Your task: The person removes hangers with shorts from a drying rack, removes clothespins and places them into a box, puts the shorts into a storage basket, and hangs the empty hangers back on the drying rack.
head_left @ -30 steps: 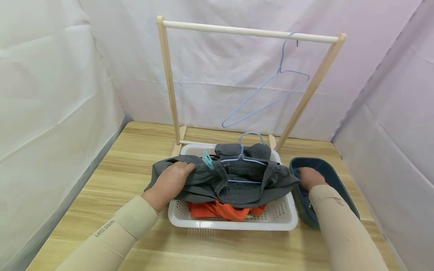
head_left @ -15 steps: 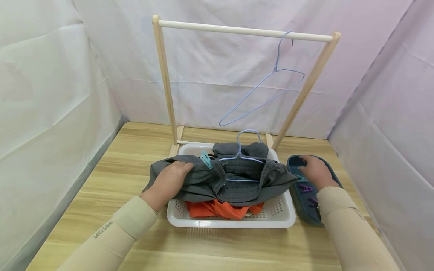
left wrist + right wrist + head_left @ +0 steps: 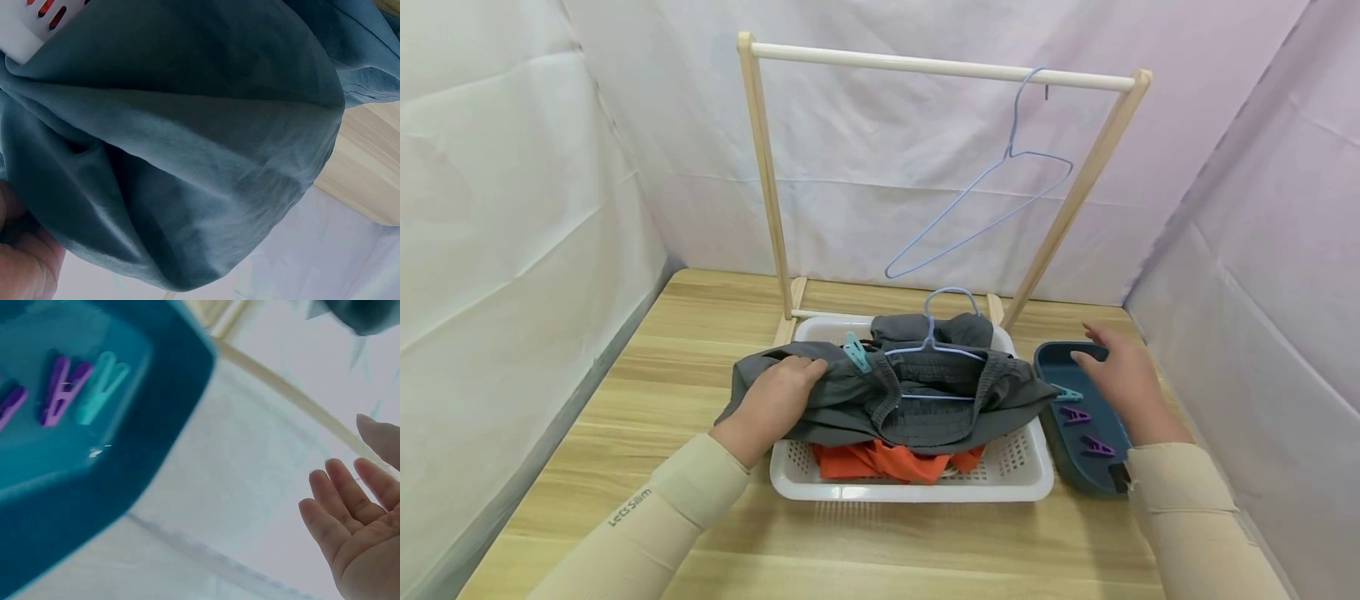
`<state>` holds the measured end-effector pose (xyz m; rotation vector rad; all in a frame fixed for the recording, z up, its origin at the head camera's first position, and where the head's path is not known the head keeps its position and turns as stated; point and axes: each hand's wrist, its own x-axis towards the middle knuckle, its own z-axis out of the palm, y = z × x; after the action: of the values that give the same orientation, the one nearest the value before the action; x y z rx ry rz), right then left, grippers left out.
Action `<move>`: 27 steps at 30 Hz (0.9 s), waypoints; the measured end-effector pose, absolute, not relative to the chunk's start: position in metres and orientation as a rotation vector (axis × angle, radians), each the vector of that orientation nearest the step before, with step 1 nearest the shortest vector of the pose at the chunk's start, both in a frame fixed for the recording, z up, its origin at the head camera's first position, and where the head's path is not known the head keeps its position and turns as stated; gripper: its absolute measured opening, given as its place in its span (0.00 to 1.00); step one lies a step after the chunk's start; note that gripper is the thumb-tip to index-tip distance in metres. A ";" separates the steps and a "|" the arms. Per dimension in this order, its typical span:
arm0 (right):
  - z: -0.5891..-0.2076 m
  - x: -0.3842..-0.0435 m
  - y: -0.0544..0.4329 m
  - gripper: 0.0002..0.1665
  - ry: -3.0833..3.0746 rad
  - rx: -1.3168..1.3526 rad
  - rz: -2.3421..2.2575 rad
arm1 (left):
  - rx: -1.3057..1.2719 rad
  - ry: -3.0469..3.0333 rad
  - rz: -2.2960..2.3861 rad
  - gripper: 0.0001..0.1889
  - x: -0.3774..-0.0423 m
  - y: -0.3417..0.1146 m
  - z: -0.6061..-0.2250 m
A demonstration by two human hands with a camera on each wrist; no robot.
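Note:
A dark grey garment with a gathered elastic opening lies across a white basket. A light blue hanger sits in the opening with its hook standing up. My left hand grips the garment's left part, and a teal clothespin is clipped close to the opening. My right hand hovers over the far right side of a dark blue bin, fingers apart and holding nothing. Inside the bin are another teal clothespin and purple clothespins.
Behind the basket stands a wooden rack with a white rail. From the rail hangs a bare blue hanger. Orange cloth shows under the garment. White sheets enclose the wooden table.
My right hand has lifted from inside the bin and shifted right, its fingers spreading; the clothespins there have come into sight. My left hand keeps its grip on the garment.

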<state>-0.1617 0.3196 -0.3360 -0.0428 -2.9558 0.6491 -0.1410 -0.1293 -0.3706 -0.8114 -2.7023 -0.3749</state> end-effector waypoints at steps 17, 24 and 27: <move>-0.297 -0.121 0.282 0.31 -2.701 0.136 0.712 | -0.808 -2.698 -0.365 0.09 -0.139 -0.129 -0.373; -0.288 -0.109 0.260 0.28 -2.505 0.253 0.724 | -0.806 -2.696 -0.360 0.10 -0.139 -0.128 -0.372; -0.284 -0.103 0.249 0.26 -2.434 0.318 0.733 | -0.807 -2.688 -0.364 0.09 -0.139 -0.128 -0.370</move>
<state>-0.1033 0.2495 -0.2836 0.3177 -2.4337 0.7330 -0.1391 -0.1279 -0.3704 -0.8070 -2.6884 -0.3642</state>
